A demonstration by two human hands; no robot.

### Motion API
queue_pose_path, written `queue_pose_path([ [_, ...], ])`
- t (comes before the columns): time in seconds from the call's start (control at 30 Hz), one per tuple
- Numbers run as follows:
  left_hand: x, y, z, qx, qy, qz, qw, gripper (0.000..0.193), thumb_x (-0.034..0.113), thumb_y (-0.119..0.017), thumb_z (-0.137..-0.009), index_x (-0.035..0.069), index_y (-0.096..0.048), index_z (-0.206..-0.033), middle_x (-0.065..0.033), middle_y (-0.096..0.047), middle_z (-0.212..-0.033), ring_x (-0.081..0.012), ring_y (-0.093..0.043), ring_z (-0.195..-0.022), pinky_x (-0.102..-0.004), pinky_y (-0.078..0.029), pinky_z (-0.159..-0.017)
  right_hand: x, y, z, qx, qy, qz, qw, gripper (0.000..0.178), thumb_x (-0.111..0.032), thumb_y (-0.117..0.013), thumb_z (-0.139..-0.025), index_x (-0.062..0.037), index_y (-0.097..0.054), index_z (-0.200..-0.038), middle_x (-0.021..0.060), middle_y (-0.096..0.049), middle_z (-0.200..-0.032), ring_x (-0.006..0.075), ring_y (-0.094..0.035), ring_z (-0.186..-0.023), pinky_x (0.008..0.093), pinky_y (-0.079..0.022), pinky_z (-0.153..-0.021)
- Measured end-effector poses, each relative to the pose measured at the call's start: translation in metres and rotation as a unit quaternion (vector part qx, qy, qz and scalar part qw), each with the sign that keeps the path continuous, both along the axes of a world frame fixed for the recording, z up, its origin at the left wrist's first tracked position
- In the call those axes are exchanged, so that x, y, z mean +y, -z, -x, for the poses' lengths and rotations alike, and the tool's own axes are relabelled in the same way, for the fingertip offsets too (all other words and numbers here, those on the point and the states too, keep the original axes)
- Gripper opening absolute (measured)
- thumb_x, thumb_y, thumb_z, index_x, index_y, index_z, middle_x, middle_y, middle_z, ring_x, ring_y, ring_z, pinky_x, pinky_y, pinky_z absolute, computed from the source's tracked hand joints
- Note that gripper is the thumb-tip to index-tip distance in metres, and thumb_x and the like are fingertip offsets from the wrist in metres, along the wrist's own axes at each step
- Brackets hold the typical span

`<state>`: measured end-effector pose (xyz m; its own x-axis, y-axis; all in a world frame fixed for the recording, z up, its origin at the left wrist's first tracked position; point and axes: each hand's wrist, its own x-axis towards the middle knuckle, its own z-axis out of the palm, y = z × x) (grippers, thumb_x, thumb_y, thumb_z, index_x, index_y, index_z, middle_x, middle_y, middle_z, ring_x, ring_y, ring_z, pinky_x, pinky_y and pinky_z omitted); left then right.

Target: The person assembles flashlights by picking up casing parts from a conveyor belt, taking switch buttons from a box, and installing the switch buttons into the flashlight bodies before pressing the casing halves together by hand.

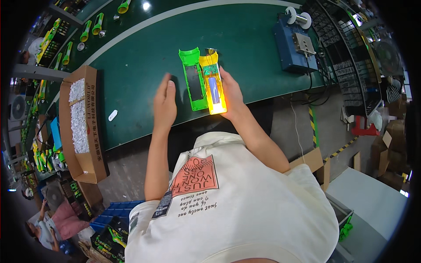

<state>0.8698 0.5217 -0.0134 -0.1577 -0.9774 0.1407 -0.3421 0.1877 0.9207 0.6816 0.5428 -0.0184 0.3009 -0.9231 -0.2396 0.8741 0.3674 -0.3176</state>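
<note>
Two halves of a flashlight casing stand side by side over the green workbench. The green half (190, 81) is on the left and shows a dark inner strip. In the yellow half (221, 97) sit a green circuit board (211, 70) and a purple cylindrical battery (214, 90); a reflector cup (211, 51) is at its far end, and its near end glows brightly. My right hand (233, 93) grips the yellow half from the right, its fingers partly hidden. My left hand (165, 104) is apart from the green half, holding nothing, fingers stretched out and slightly blurred.
A long cardboard box (97, 144) of small white parts stands at the bench's left, with a small white piece (113, 115) nearby. A blue machine with a spool (293, 48) and black wire racks (344, 57) are at the right. Flashlight bodies (97, 24) lie far left.
</note>
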Motion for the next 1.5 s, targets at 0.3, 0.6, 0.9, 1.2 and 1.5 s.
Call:
queue_pose_path([
  [0.3, 0.033, -0.030, 0.041, 0.243, 0.005, -0.219, 0.945, 0.046, 0.020, -0.042, -0.103, 0.001, -0.037, -0.145, -0.0099, -0.052, -0.137, -0.0149, -0.051, -0.121, -0.0278, -0.039, -0.102, 0.002, -0.008, -0.021, 0.130, 0.059, -0.013, 0.990, 0.047, -0.046, -0.034, -0.102, -0.0096, -0.052, -0.126, 0.0061, -0.062, -0.111, 0.0161, -0.062, -0.098, 0.0337, -0.052, -0.087],
  [0.6, 0.045, -0.038, 0.053, 0.240, -0.028, -0.165, 0.956, 0.051, 0.004, -0.060, -0.092, -0.004, -0.043, -0.139, -0.0177, -0.058, -0.125, -0.0166, -0.059, -0.108, -0.0278, -0.050, -0.087, 0.005, -0.009, -0.024, 0.235, 0.139, 0.012, 0.962, 0.043, -0.044, -0.036, -0.103, -0.0076, -0.053, -0.120, 0.0039, -0.058, -0.100, 0.0111, -0.058, -0.087, 0.0285, -0.050, -0.076],
  [0.9, 0.051, -0.033, 0.065, 0.175, -0.061, -0.126, 0.975, 0.050, 0.003, -0.070, -0.085, -0.002, -0.054, -0.132, -0.0134, -0.064, -0.112, -0.0130, -0.064, -0.091, -0.0243, -0.053, -0.072, 0.009, -0.009, -0.023, 0.215, 0.150, 0.026, 0.965, 0.039, -0.040, -0.037, -0.104, -0.0062, -0.055, -0.112, 0.0012, -0.056, -0.096, 0.0077, -0.053, -0.086, 0.0252, -0.045, -0.076],
  [1.2, 0.050, -0.017, 0.064, 0.116, -0.030, -0.057, 0.991, 0.050, 0.004, -0.073, -0.082, 0.001, -0.058, -0.129, -0.0096, -0.066, -0.100, -0.0103, -0.063, -0.081, -0.0247, -0.051, -0.071, 0.010, -0.005, -0.020, 0.253, 0.154, 0.051, 0.954, 0.035, -0.037, -0.037, -0.104, -0.0070, -0.054, -0.110, 0.0008, -0.056, -0.094, 0.0079, -0.054, -0.084, 0.0247, -0.046, -0.074],
  [1.5, 0.052, -0.014, 0.063, 0.115, -0.041, -0.067, 0.990, 0.049, 0.004, -0.073, -0.081, 0.002, -0.060, -0.128, -0.0098, -0.066, -0.099, -0.0107, -0.064, -0.080, -0.0253, -0.052, -0.070, 0.007, 0.000, -0.018, 0.260, 0.163, 0.079, 0.949, 0.035, -0.036, -0.038, -0.104, -0.0066, -0.054, -0.114, 0.0011, -0.057, -0.094, 0.0078, -0.055, -0.084, 0.0246, -0.047, -0.074],
])
